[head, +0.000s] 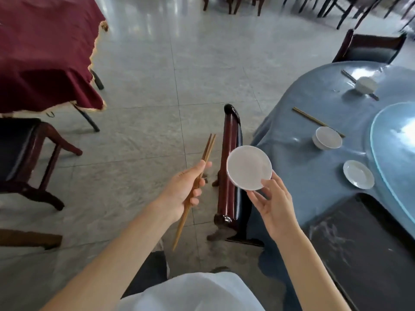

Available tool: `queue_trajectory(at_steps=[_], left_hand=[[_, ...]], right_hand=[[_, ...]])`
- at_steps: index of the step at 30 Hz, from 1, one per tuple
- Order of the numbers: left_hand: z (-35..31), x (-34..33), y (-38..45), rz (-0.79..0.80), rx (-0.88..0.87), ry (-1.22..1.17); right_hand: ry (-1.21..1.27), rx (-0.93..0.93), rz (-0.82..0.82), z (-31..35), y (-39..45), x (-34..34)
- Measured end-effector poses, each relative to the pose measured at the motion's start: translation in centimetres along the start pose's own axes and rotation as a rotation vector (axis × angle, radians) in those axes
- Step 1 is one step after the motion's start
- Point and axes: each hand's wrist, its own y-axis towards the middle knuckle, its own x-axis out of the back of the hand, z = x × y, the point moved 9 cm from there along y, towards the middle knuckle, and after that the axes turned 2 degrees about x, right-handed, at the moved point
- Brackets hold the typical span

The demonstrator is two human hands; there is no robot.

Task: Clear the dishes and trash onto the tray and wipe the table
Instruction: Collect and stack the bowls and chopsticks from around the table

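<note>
Head view: left hand curls round a pair of chopsticks at centre frame; right hand pinches a small white plate by its rim, beside the blue table; dark tray lower right

No legible text, labels, brand marks, numbers or signs on any surface in view. Pale streaks on dark tray: scuffs, not lettering.
</note>
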Motion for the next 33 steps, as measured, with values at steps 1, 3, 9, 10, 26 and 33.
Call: queue_trajectory(at_steps=[1,3,9,10,26,33], left_hand=[[-1.1,1.0,0.5,0.013,0.019,0.015],[-3.3,2.7,1.4,0.048,0.056,0.043],[-8.9,4.9,6.4,0.134,0.143,0.086],[-9.8,4.8,7.4,0.160,0.152,0.079],[-23.0,-8.2,29.4,0.433,0.244,0.446],[-23.8,-19.6,35.6,0.594,0.293,0.608]], right_hand=[[0.021,0.011,-0.020,0.0,0.2,-1.3],[0.058,0.030,-0.057,0.1,0.5,-3.6],[0.136,0.069,-0.200,0.6,2.3,-7.3],[0.152,0.077,-0.227,0.8,2.8,-7.5],[0.453,0.176,-0.648,5.9,17.7,-6.0],[0.517,0.222,-0.815,9.3,21.3,-3.5]])
